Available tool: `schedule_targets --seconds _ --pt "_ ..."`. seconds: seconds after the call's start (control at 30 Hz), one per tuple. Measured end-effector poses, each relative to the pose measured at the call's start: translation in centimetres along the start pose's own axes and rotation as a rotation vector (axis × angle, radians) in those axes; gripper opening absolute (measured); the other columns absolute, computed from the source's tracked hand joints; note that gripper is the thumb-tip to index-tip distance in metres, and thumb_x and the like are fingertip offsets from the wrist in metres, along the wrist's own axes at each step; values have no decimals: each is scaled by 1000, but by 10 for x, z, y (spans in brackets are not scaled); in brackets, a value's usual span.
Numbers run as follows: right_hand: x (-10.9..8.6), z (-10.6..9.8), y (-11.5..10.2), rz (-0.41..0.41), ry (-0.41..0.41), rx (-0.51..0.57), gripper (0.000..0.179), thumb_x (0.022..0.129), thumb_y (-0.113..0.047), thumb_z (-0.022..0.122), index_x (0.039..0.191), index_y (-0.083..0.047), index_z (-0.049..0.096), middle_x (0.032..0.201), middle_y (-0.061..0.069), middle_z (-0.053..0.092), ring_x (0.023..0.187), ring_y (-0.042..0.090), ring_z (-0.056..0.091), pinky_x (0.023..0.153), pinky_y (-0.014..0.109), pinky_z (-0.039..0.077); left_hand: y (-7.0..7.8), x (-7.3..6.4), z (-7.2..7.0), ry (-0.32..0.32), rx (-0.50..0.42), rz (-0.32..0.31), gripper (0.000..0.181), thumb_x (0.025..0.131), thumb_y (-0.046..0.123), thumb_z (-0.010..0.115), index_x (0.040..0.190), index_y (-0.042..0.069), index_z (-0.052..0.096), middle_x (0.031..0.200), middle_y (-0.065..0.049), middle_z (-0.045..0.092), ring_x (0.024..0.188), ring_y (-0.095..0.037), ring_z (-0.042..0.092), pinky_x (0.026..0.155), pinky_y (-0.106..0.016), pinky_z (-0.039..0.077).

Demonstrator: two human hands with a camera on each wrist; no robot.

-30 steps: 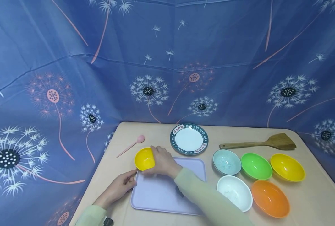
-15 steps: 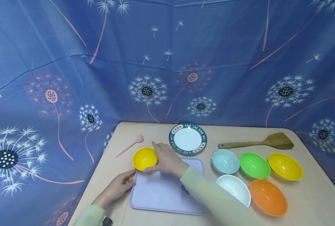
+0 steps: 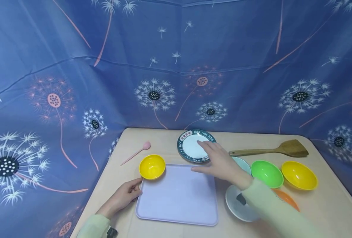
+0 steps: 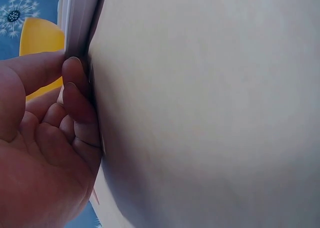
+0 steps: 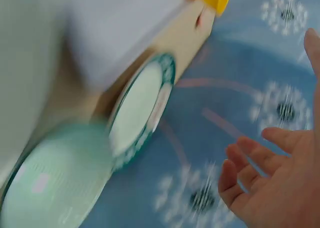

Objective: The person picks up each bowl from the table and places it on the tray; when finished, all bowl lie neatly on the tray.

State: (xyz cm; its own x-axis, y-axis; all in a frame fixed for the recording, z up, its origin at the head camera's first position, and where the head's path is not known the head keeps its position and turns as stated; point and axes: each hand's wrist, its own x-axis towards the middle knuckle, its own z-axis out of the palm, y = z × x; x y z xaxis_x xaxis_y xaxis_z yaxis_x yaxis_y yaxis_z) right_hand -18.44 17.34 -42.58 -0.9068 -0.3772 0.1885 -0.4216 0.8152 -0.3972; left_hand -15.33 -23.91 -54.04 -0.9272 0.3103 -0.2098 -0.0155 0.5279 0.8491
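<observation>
A small yellow bowl (image 3: 152, 167) sits over the far left corner of the lilac tray (image 3: 179, 198). My left hand (image 3: 121, 200) holds the tray's left edge; in the left wrist view its thumb and curled fingertips meet at the tray's side (image 4: 80, 22). Nothing is in my right hand (image 3: 223, 165), which hovers over the tray's far right corner with its fingers spread, overlapping the round plate (image 3: 191, 150) with a green patterned rim. In the right wrist view the loosely bent fingers of that hand (image 5: 280, 173) are bare.
Right of the tray are a pale blue bowl (image 3: 243, 164), a white bowl (image 3: 235, 206), a green bowl (image 3: 266, 173), a larger yellow bowl (image 3: 299, 175) and an orange bowl (image 3: 287, 198), partly behind my right arm. A wooden spatula (image 3: 292, 148) lies behind them. A pink spoon (image 3: 137, 155) lies far left.
My right hand has let go of the small yellow bowl and moved right, away from it. The bowl stays at the tray's corner, and my left hand has kept its place.
</observation>
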Motion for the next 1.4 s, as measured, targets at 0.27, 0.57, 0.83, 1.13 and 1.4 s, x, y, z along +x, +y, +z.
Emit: schedule_targets --seconds 0.27,0.57,0.83,1.13,1.4 --pt "-60 -56 87 190 45 -66 108 84 -72 72 164 -10 33 160 26 36 144 52 31 103 81 28 -3 -1 -1 -3 -39 10 61 98 10 70 152 -5 47 82 -4 58 62 -13 50 54 -23 41" --pt "-127 -85 191 362 44 -116 106 87 -64 76 160 -1 33 153 40 32 134 68 25 91 87 22 -3 -3 -3 1 -33 -9 60 98 10 70 152 -4 48 83 -4 57 63 -13 50 54 -23 42" --pt "-179 -88 251 446 43 -183 116 84 -60 80 154 17 27 141 51 30 126 74 23 92 87 18 -2 -2 -1 -1 0 -47 60 100 12 68 154 -3 46 83 -3 59 64 -12 49 53 -23 42" --pt "-197 -80 270 534 -12 -195 124 82 -65 79 147 26 25 134 54 30 119 73 27 92 87 23 -2 -1 1 -5 -13 -36 61 99 13 69 154 -2 47 83 -3 58 64 -13 49 54 -23 42" --pt "-199 -79 272 569 -88 -120 127 85 -63 77 149 27 14 134 52 27 119 69 29 93 84 28 -1 -1 1 -9 -32 -10 60 99 9 68 153 -5 46 84 -3 58 64 -12 50 55 -23 43"
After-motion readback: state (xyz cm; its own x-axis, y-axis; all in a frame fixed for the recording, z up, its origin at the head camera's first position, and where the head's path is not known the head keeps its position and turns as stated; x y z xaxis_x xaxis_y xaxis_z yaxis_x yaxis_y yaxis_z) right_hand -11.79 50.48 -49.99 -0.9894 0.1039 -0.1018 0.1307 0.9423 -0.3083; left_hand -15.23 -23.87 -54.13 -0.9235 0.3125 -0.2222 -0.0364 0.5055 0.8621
